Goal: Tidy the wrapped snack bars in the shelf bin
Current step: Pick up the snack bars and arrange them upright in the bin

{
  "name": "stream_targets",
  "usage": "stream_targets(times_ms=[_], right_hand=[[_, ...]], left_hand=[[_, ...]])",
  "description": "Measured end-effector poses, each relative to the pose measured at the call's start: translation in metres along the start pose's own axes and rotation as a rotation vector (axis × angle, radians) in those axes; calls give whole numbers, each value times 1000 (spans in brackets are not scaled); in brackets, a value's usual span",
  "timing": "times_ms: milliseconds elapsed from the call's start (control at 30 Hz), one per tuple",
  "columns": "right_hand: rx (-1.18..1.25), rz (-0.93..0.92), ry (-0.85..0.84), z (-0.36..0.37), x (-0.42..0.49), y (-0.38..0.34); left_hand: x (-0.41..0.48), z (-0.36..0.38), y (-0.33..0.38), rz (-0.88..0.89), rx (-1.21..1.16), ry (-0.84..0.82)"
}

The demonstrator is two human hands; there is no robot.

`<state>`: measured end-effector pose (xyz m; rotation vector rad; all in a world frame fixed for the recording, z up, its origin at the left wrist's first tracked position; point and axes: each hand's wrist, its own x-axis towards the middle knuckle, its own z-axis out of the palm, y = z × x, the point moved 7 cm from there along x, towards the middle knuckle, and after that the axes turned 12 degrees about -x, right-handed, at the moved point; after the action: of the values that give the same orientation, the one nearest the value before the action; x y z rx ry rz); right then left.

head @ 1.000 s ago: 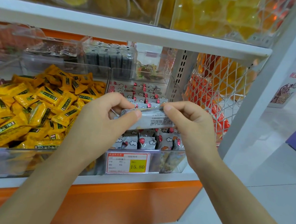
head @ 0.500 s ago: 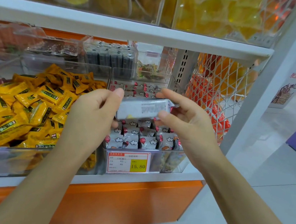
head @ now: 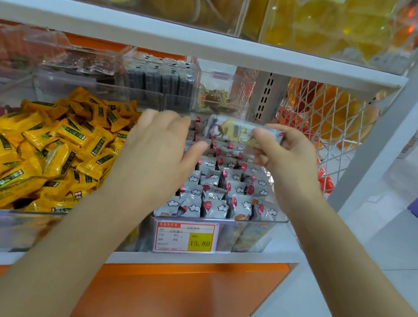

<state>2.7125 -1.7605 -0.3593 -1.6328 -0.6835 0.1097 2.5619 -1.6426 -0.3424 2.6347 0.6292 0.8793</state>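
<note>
A clear shelf bin (head: 271, 221) holds several grey wrapped snack bars (head: 221, 186) standing upright in rows, each printed with white clouds and a red dot. My right hand (head: 288, 163) pinches one grey snack bar (head: 240, 133) by its right end and holds it sideways over the back of the bin. My left hand (head: 157, 157) hovers over the bin's left side with fingers relaxed and holding nothing, its fingertips just left of the raised bar.
A bin of yellow wrapped snacks (head: 44, 147) sits to the left. A price tag reading 15.80 (head: 186, 238) hangs on the bin front. Clear bins with dark packs (head: 159, 80) stand behind. A white net of orange goods (head: 322, 114) hangs right, under the upper shelf (head: 191, 41).
My left hand has let go of the bar, which both hands held before. My right hand has carried it up and back, turned so its printed face shows.
</note>
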Motion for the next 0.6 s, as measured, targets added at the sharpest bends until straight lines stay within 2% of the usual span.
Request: stream_targets(times_ms=[133,233,333,600], right_hand=[[-161,-7,29,9,29,-4],[-268,-33,94,12,55,-10],[-272,12,98,16,76,-6],[-343,-15,-8,40,98,-9]], left_hand=[[36,32,0,44,154,-240],[63,64,-11,-63,174,-414],[82,92,-28,-186,198,-492],[100,123,-59,-322,227,-614]])
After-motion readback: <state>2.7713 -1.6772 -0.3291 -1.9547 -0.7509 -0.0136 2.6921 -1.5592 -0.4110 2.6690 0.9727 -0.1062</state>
